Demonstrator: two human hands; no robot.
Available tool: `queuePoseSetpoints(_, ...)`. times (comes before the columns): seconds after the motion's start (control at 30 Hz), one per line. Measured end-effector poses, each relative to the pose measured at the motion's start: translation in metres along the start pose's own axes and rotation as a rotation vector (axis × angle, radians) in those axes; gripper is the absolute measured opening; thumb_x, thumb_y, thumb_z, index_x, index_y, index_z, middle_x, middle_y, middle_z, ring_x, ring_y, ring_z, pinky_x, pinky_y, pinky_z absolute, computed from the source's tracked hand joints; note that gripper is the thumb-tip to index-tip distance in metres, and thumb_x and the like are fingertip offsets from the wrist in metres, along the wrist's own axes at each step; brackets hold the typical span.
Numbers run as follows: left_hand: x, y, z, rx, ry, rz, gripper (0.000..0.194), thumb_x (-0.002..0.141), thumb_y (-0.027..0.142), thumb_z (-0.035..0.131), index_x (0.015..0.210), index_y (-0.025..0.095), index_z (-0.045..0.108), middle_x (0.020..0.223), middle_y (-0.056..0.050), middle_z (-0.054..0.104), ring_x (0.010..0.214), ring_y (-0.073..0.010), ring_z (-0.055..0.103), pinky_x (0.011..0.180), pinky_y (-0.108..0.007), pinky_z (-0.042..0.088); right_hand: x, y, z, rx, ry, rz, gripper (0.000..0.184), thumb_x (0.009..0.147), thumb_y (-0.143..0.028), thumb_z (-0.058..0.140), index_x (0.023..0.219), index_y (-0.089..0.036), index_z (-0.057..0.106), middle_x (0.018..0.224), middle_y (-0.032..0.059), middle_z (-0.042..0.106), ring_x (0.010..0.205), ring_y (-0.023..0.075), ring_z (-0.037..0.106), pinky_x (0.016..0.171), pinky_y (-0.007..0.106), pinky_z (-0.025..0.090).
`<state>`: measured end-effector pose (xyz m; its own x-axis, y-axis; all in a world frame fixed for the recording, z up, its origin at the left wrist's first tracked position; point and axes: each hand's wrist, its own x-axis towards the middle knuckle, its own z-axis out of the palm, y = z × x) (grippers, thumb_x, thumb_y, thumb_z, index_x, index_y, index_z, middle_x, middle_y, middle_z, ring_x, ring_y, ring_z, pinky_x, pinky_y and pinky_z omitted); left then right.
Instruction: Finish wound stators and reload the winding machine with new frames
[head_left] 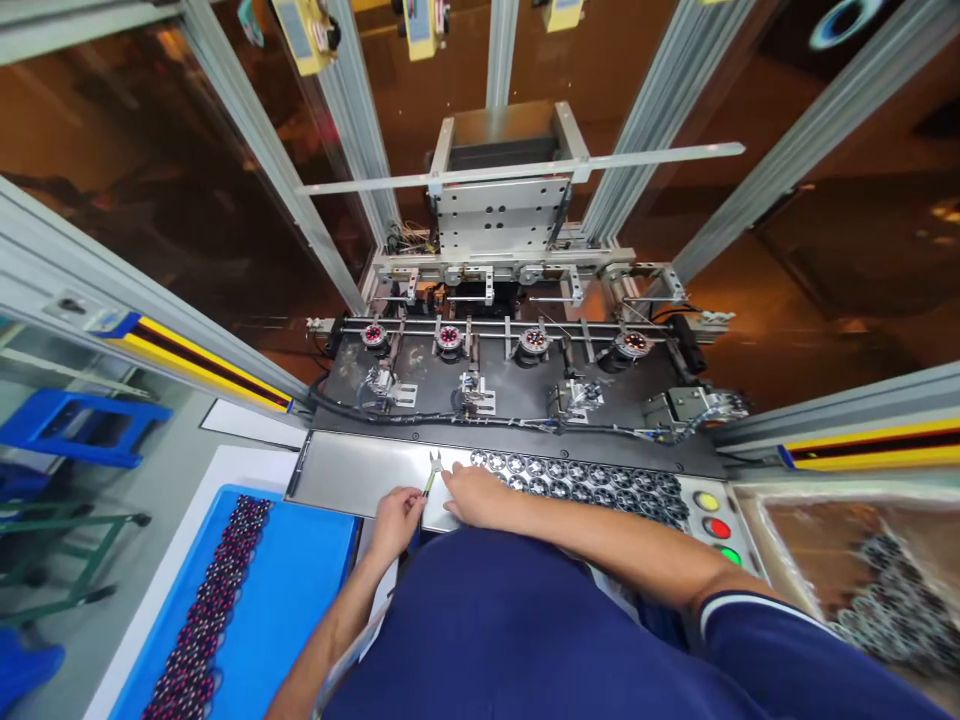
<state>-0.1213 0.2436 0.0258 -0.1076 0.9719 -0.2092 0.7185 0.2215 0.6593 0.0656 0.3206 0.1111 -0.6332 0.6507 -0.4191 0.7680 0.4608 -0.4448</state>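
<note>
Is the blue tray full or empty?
The blue tray is partly filled: pink-and-dark parts line its left side, bare blue beside them.

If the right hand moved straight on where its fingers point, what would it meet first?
The right hand would most likely meet the pliers held in the left hand, just beyond its fingers; depth is unclear, so it might pass above them.

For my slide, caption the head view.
Left hand holding pliers, right hand close by, over a metal tray of round parts.
</note>
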Motion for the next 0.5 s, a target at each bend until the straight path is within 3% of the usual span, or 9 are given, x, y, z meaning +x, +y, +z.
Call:
queuePoseSetpoints(0.07, 0.008, 0.003, -0.036, 0.085, 0.080, 0.054, 0.029, 0.094, 0.041, 0.059, 0.091, 0.015, 0.069, 0.080, -0.004, 0.069, 0.071, -0.0162, 0.065, 0.072, -0.033, 0.056, -0.011, 0.016, -0.038, -0.018, 0.062, -0.085, 0.034, 0.088, -0.025, 0.069, 0.118, -0.011, 0.068, 0.112, 0.0172, 0.070, 0.101, 0.0297, 0.069, 0.087, 0.039, 0.056)
queuePoseSetpoints(0.13, 0.027, 0.008, -0.087, 0.181, 0.211, 0.090, 0.034, 0.094, 0.044, 0.054, 0.092, 0.016, 0.071, 0.085, -0.009, 0.072, 0.076, -0.0221, 0.067, 0.075, -0.037, 0.055, -0.014, 0.040, -0.086, -0.048, 0.155, -0.144, 0.033, 0.094, -0.027, 0.060, 0.124, -0.013, 0.064, 0.119, 0.0165, 0.068, 0.107, 0.0286, 0.066, 0.092, 0.041, 0.053)
queuePoseSetpoints(0.23, 0.083, 0.026, -0.162, 0.317, 0.340, 0.163, 0.040, 0.092, 0.050, 0.053, 0.105, 0.016, 0.071, 0.094, -0.013, 0.072, 0.092, -0.0289, 0.067, 0.087, -0.044, 0.053, 0.007, 0.077, -0.155, -0.271, 0.402, -0.249, 0.031, 0.099, -0.026, 0.050, 0.120, -0.009, 0.064, 0.114, 0.0182, 0.066, 0.104, 0.0290, 0.064, 0.089, 0.044, 0.053)
queuePoseSetpoints(0.3, 0.132, 0.043, -0.194, 0.398, 0.322, 0.242, 0.039, 0.088, 0.049, 0.061, 0.109, 0.018, 0.070, 0.107, -0.014, 0.071, 0.111, -0.0322, 0.062, 0.100, -0.046, 0.048, 0.038, 0.096, -0.184, -0.427, 0.430, -0.295, 0.027, 0.095, -0.022, 0.053, 0.114, -0.008, 0.065, 0.111, 0.0193, 0.065, 0.104, 0.0311, 0.062, 0.087, 0.045, 0.053)
queuePoseSetpoints(0.4, 0.201, 0.064, -0.204, 0.505, 0.213, 0.345, 0.037, 0.078, 0.040, 0.074, 0.109, 0.020, 0.071, 0.127, -0.013, 0.065, 0.135, -0.0347, 0.047, 0.113, -0.048, 0.039, 0.092, 0.112, -0.193, -0.478, 0.379, -0.325, 0.023, 0.086, -0.015, 0.061, 0.107, -0.010, 0.067, 0.115, 0.0195, 0.063, 0.109, 0.0324, 0.059, 0.091, 0.045, 0.052)
queuePoseSetpoints(0.5, 0.247, 0.069, -0.188, 0.591, 0.113, 0.377, 0.033, 0.074, 0.034, 0.078, 0.104, 0.021, 0.073, 0.134, -0.013, 0.062, 0.142, -0.0369, 0.039, 0.115, -0.053, 0.036, 0.132, 0.119, -0.176, -0.461, 0.358, -0.340, 0.028, 0.084, -0.015, 0.065, 0.111, -0.012, 0.066, 0.126, 0.0181, 0.060, 0.118, 0.0310, 0.056, 0.098, 0.044, 0.051)
